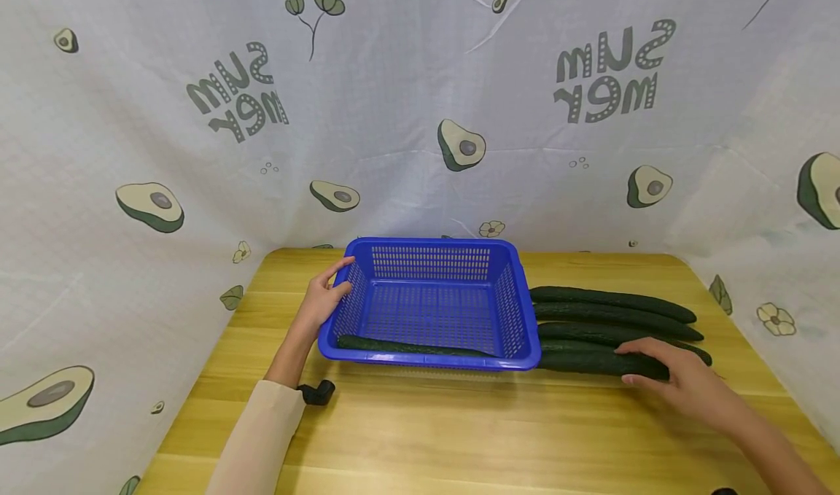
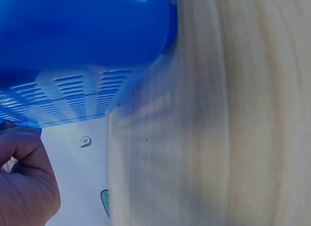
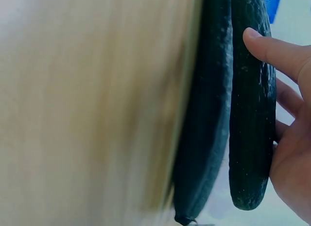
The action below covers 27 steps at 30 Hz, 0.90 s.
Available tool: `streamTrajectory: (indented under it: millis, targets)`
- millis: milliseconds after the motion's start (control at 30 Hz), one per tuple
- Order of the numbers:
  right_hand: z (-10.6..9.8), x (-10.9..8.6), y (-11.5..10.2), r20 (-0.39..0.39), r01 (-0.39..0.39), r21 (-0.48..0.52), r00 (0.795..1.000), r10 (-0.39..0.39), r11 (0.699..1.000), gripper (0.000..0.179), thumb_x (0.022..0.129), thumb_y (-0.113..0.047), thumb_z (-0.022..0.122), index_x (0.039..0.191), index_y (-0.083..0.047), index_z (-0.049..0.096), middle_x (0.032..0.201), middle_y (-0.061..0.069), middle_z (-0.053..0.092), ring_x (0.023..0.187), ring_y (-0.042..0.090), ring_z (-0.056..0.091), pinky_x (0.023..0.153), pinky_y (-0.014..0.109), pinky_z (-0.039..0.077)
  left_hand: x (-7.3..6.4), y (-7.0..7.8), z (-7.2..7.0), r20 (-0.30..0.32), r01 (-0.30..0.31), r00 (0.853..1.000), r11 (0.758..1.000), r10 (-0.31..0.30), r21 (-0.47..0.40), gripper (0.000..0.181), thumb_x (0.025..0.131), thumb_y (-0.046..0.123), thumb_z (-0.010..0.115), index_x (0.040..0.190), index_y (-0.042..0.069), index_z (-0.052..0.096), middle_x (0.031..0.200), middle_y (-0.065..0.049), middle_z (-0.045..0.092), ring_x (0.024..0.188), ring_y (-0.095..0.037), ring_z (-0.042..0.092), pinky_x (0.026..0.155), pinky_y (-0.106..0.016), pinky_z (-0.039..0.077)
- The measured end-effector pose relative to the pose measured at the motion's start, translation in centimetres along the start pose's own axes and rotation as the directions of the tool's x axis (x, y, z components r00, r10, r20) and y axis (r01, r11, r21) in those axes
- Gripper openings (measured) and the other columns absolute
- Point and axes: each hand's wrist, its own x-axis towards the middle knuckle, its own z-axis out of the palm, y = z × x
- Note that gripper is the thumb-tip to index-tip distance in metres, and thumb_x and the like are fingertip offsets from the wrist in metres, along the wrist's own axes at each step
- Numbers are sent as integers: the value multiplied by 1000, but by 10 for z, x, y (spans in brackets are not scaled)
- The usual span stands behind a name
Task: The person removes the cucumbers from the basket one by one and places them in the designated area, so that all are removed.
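A blue plastic basket (image 1: pixel 426 362) with slotted walls stands on the wooden table. My left hand (image 1: pixel 319 302) holds its left rim, and the other fingers are partly hidden. One long dark green cucumber (image 1: pixel 407 347) lies inside along the front wall. To the right, several cucumbers (image 1: pixel 610 311) lie side by side, their left ends hidden by the basket. With thumb and fingers, my right hand (image 1: pixel 682 382) grips the front cucumber (image 1: pixel 590 360) near its right end. In the right wrist view, this gripped cucumber (image 3: pixel 250 129) appears higher than the neighbouring cucumber (image 3: pixel 204 124).
The wooden table (image 1: pixel 446 429) extends in front of the basket. Behind and at both sides hangs a white cloth (image 1: pixel 394 101) printed with avocados and lettering. A black wrist device (image 1: pixel 317 393) sits at the left cuff.
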Motion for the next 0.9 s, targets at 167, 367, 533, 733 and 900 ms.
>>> streamTrajectory:
  millis: [167,367,533,733,900]
  targets:
    - [12,-1,1,-6,19,-10,1000,-19,1000,41,81,-18,87,119,-24,71,114,-3,72,107,-14,51,81,6,43,1,0,0,-5,-1,1000,1000,1,4,58,96,10,58,151,28,54,123,-29,67,70,-18,70,60,-30,60]
    - [20,-4,-1,-6,-7,-16,1000,7,1000,38,82,-21,86,117,-27,72,116,-4,70,107,-13,50,79,12,47,0,0,-1,-16,0,1000,1000,0,-6,57,96,9,59,150,24,54,116,-30,70,69,-18,71,59,-30,59]
    - [24,-5,-2,-31,-4,-48,1000,3,999,39,80,-20,88,115,-28,72,114,-6,69,106,-11,50,78,17,50,-2,0,1,-51,-16,999,999,14,-41,54,93,4,61,146,19,59,110,-31,72,69,-19,73,58,-31,60]
    - [28,-4,-4,-41,3,-114,999,-7,993,39,77,-20,89,112,-25,73,113,-6,70,103,15,61,79,30,55,-2,0,0,-39,-13,999,998,10,-68,53,94,4,59,145,18,58,116,-32,70,72,-21,74,59,-33,61]
    - [28,-4,-7,-24,-20,-128,1000,17,992,37,76,-21,90,110,-23,75,112,-3,70,103,29,62,80,44,57,0,-3,-1,-21,2,1000,998,-4,-69,51,94,6,58,144,19,57,116,-33,69,74,-22,73,60,-34,61]
